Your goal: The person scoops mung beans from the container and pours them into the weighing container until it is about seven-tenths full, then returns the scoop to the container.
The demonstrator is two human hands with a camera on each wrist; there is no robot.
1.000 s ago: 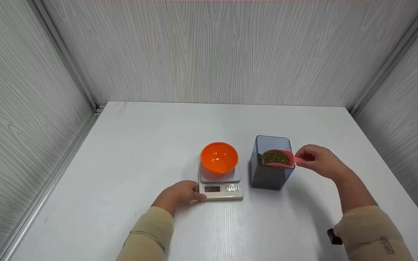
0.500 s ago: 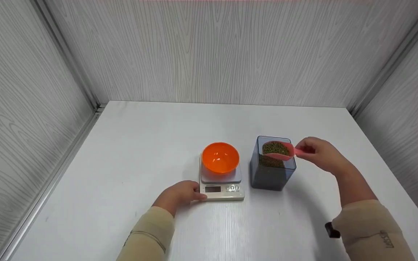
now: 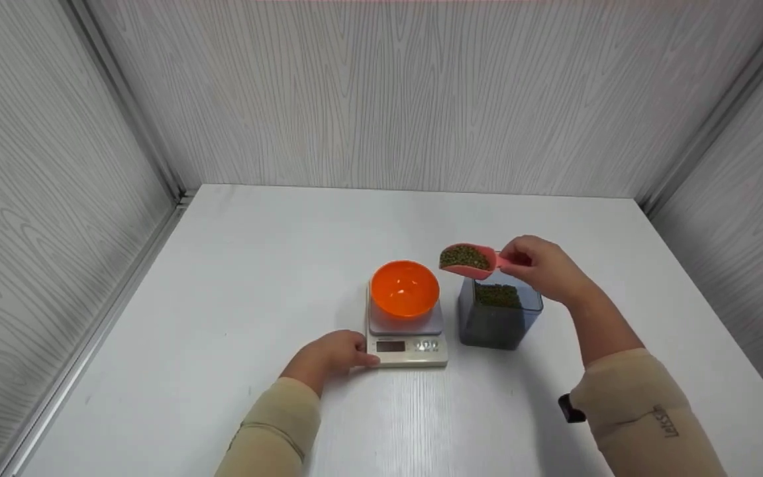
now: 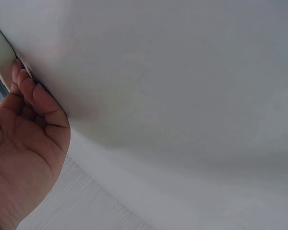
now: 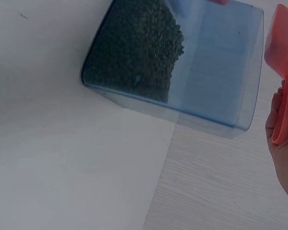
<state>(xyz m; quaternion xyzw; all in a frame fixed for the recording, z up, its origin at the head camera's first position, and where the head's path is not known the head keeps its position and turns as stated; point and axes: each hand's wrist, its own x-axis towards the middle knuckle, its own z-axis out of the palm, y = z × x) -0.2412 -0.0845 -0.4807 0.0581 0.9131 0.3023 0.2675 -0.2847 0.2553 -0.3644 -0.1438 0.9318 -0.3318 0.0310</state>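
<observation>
My right hand [image 3: 546, 268] pinches the handle of a pink scoop [image 3: 484, 270], which carries a heap of small green beans [image 3: 464, 257]. The scoop hangs above the table between an orange bowl [image 3: 405, 289] and a clear bluish bin [image 3: 491, 328], overlapping the bin's far left corner in the head view. The bowl sits on the platform of a white kitchen scale [image 3: 411, 354]. My left hand [image 3: 332, 351] grips the scale's front left corner, thumb on top and fingers curled at the side. In the right wrist view, the bin [image 5: 216, 62] holds more green beans [image 5: 134, 52].
The white table [image 3: 275, 265] reaches back to a wood-grain panel [image 3: 381, 93], with side panels at left [image 3: 37, 199] and right [image 3: 739, 199]. A small black object [image 3: 571, 409] shows at the right sleeve [image 3: 640, 404].
My right hand has lifted the loaded scoop up out of the bin and carried it left toward the bowl. My left hand stays on the scale.
</observation>
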